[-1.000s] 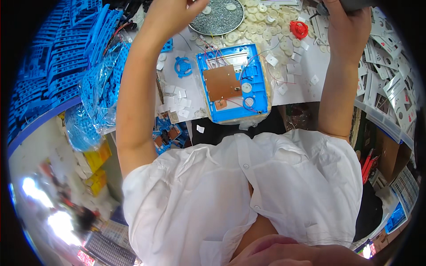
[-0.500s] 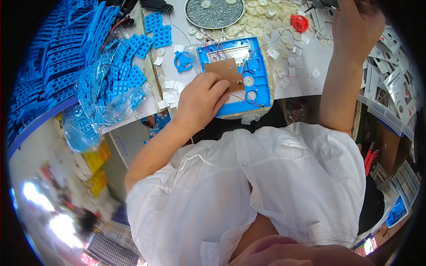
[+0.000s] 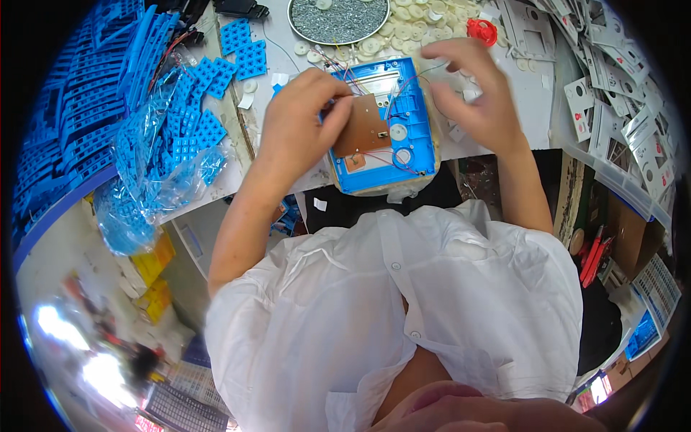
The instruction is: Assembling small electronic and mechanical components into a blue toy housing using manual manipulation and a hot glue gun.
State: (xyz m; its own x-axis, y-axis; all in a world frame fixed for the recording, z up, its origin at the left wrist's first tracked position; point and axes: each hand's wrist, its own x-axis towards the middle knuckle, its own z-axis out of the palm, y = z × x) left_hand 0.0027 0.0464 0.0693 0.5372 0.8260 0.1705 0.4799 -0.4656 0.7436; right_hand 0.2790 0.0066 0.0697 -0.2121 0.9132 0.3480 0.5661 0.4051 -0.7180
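Observation:
A blue plastic housing [image 3: 425,137] lies open on the table in front of me, with thin red and dark wires running over it. On its left part is a brown circuit board [image 3: 363,129]. My left hand [image 3: 299,119] is closed at the board's upper left edge, thumb and forefinger pinching it; the fingertips are partly hidden. Over the housing's right edge, my right hand [image 3: 481,97] hovers with thumb and fingers apart, near a thin wire. A white disc [image 3: 397,132] and a dark ring of wire [image 3: 403,158] sit on the housing's right side.
Blue plastic parts [image 3: 86,108] pile up at left beside a clear bag [image 3: 169,169] of blue keypads. A round tray [image 3: 338,20] of small metal pieces, pale discs [image 3: 410,30] and a red part [image 3: 481,32] lie at the back. White plates [image 3: 612,93] fill a bin at right.
My right hand has come from the far right to the housing's right side, letting go of a dark object. My left hand has moved up to the circuit board's upper left edge.

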